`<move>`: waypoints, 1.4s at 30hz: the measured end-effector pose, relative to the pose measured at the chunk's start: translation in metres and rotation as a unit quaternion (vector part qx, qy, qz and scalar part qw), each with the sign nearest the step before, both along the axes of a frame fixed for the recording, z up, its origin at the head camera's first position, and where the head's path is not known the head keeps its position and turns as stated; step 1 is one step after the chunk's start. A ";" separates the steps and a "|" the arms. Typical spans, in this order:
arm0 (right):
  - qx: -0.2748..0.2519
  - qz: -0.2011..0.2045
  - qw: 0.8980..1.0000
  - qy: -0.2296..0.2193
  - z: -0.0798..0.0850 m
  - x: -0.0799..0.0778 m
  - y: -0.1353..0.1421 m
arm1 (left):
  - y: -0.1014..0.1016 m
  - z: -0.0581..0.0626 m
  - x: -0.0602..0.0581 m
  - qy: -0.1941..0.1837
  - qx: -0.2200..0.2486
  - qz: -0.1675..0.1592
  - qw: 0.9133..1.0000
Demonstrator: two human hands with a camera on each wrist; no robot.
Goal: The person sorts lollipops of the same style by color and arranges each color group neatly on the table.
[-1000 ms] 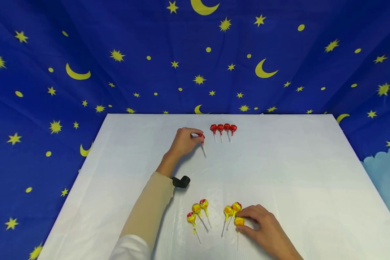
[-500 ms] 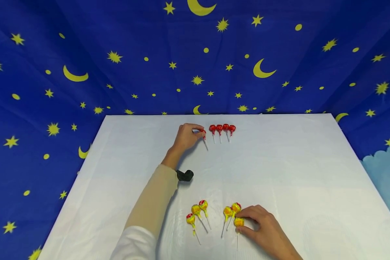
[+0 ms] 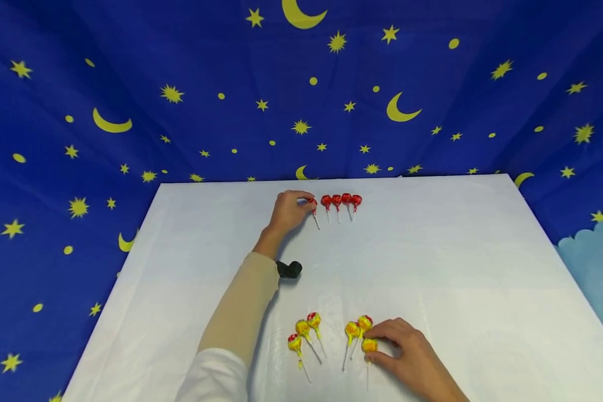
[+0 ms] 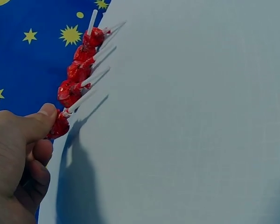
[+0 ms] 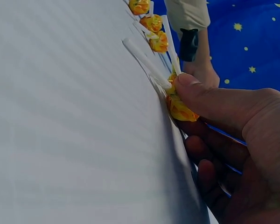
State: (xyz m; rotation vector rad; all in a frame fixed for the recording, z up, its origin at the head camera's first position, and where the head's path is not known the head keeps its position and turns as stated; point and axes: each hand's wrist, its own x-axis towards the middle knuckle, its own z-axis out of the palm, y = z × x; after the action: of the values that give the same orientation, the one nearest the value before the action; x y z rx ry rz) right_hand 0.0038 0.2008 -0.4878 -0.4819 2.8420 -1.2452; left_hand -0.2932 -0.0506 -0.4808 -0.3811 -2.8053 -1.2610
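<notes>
My left hand (image 3: 290, 212) pinches a red-wrapped lollipop (image 4: 60, 125) by its head, between thumb and fingers, at the far side of the table. Just right of it, several red lollipops (image 3: 336, 200) lie in a row, sticks toward me. Near the front, my right hand (image 3: 404, 349) pinches a yellow lollipop (image 5: 181, 108) at its head, with the stick pointing toward me. Two yellow lollipops (image 3: 352, 330) lie touching or close beside its fingers. Farther left is a loose group of three yellow lollipops (image 3: 302, 328), some with red on the wrapper.
A white table (image 3: 432, 251) lies beneath everything. Behind and beside it hangs a blue cloth (image 3: 206, 61) with yellow stars and moons. A black wrist device (image 3: 289, 270) sticks out from the left sleeve (image 3: 238, 310).
My left hand has carried its red lollipop slightly away from me and right, closer to the red row. My right hand stays in place on the yellow lollipop. The head view shifts slightly.
</notes>
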 end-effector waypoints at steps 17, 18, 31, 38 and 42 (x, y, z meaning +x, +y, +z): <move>-0.016 0.007 1.000 0.023 -0.003 0.006 0.001 | 0.015 0.003 -0.004 -0.015 -0.040 0.009 0.999; -0.019 0.007 1.000 0.020 -0.003 0.006 0.001 | 0.015 0.003 -0.004 -0.015 -0.041 0.012 0.999; -0.027 0.002 0.999 0.028 -0.004 0.006 -0.003 | 0.010 -0.005 -0.004 -0.005 -0.016 0.023 1.000; -0.015 0.009 0.999 0.048 -0.005 0.003 -0.002 | -0.007 -0.009 0.001 0.010 0.021 0.043 0.999; -0.013 0.006 0.999 0.053 -0.004 0.003 -0.001 | -0.011 -0.011 0.004 0.008 0.035 0.042 0.998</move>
State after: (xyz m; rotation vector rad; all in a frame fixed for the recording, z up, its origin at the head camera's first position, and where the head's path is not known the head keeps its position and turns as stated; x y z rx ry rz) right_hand 0.0064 0.1997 -0.4921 -0.5829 2.9069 -1.2933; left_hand -0.2894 -0.0618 -0.4915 -0.2656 -2.7238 -1.3260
